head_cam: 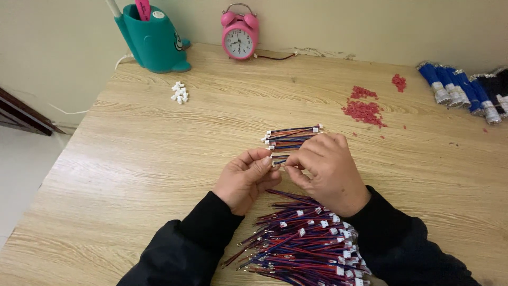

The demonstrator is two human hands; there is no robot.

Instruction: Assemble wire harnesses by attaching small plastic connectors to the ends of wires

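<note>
Red-and-blue wire lead with a small white plastic connector (277, 160) is pinched between the left hand (244, 179) and right hand (327, 170) mid-counter (132, 159), toward the near edge. Light and limp, it seems best gripped at the stiff connector.

I see no packages, labels, signs or screens on the worktop (159, 159). The nearest thing to a display is the clock face (239, 41) — a round white dial in a pink case, standing at the far edge against the wall. The teal holder (153, 39) at the far left corner carries a small dark and white mark on its side — too small for me to tell whether it is a label.
</note>
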